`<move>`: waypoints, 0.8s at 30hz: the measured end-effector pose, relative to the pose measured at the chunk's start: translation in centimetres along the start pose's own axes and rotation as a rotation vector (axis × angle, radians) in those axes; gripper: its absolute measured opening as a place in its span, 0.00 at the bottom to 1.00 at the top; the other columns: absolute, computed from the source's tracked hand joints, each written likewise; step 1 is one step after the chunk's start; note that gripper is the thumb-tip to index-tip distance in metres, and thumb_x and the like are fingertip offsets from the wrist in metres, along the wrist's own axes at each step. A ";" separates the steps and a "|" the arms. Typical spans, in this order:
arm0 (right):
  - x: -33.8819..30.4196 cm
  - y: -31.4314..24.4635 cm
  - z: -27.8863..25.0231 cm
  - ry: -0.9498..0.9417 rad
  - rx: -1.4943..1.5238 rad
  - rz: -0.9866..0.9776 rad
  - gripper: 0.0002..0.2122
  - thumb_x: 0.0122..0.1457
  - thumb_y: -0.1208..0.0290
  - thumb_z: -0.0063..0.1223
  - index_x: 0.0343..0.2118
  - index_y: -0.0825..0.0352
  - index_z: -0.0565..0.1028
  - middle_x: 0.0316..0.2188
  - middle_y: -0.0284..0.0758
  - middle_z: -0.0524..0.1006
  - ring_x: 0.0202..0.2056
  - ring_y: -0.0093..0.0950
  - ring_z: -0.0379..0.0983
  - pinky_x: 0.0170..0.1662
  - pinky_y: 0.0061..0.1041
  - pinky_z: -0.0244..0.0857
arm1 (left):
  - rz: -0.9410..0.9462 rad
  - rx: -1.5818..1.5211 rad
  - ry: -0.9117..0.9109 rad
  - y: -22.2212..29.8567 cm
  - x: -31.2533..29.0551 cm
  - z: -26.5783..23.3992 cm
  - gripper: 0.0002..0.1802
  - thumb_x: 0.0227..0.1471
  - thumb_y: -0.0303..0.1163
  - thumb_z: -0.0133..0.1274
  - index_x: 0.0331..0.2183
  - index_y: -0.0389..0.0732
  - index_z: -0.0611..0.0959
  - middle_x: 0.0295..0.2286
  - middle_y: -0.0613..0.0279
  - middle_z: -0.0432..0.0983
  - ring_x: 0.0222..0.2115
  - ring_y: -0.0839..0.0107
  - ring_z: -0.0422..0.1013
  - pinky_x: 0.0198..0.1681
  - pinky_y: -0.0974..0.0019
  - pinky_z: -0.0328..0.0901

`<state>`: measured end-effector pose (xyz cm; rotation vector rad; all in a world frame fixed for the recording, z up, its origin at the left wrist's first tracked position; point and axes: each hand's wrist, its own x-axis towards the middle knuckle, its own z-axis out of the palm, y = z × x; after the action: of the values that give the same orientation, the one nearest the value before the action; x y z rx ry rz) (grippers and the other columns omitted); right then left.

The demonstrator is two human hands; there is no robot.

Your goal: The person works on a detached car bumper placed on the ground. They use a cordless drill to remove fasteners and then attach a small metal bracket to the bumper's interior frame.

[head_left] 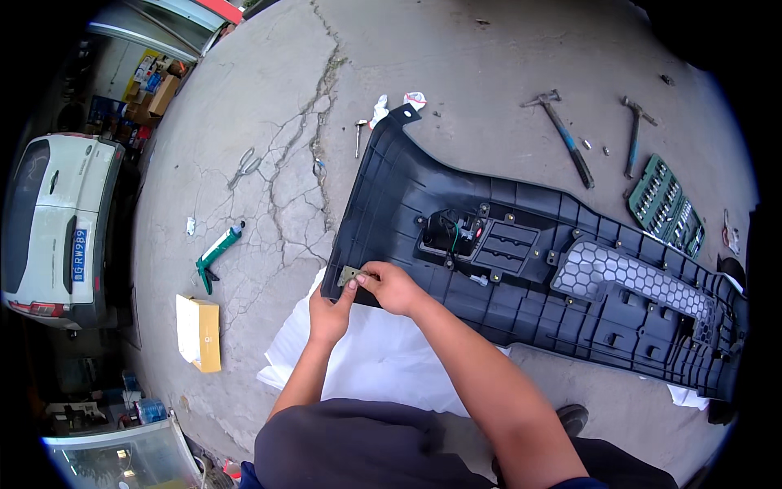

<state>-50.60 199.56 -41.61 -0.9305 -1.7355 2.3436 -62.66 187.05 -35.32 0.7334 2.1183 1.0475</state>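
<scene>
A long black plastic car bumper panel (pixel 513 310) lies with its ribbed inner side up, running from the middle of the view to the right. At its near left corner my left hand (pixel 332 316) and my right hand (pixel 393 290) meet around a small olive-grey metal plate (pixel 349 275) with a hole in it. Both thumbs press on the plate, and the fingers of both hands are closed. Whether the plate touches the panel's edge, I cannot tell. White sheeting (pixel 366 350) lies beneath the panel and my forearms.
Beyond the panel lie two hammers (pixel 568 140) (pixel 635 134) and a green socket set case (pixel 656 196). A ratchet (pixel 358 138) rests past its far corner. To the left are scissors (pixel 244 167), a green caulking gun (pixel 218 254), a cardboard box (pixel 199 332) and a parked white car (pixel 61 220).
</scene>
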 end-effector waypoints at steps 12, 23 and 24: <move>0.5 0.8 1.3 0.160 -0.094 -0.058 0.16 0.68 0.59 0.61 0.36 0.71 0.81 0.28 0.45 0.80 0.29 0.40 0.76 0.36 0.39 0.69 | 0.081 -0.016 0.109 -1.7 0.1 1.2 0.12 0.69 0.31 0.58 0.44 0.30 0.85 0.36 0.64 0.83 0.37 0.79 0.73 0.42 0.71 0.68; 0.5 2.0 1.0 0.107 0.096 -0.025 0.15 0.70 0.60 0.58 0.35 0.69 0.80 0.24 0.41 0.78 0.26 0.36 0.72 0.33 0.38 0.67 | 0.049 0.062 0.092 -1.9 0.8 1.3 0.11 0.69 0.30 0.58 0.42 0.30 0.86 0.36 0.64 0.84 0.37 0.78 0.75 0.43 0.70 0.70; 0.6 2.2 1.1 0.111 0.110 -0.023 0.15 0.71 0.60 0.58 0.35 0.69 0.80 0.24 0.41 0.78 0.26 0.35 0.72 0.33 0.37 0.67 | 0.022 0.089 0.083 -1.7 0.8 1.2 0.11 0.69 0.30 0.58 0.42 0.30 0.86 0.36 0.64 0.84 0.37 0.79 0.75 0.43 0.70 0.70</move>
<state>-51.01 198.04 -43.59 -0.9961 -1.5518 2.2986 -62.64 187.30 -37.53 0.7690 2.2450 1.0169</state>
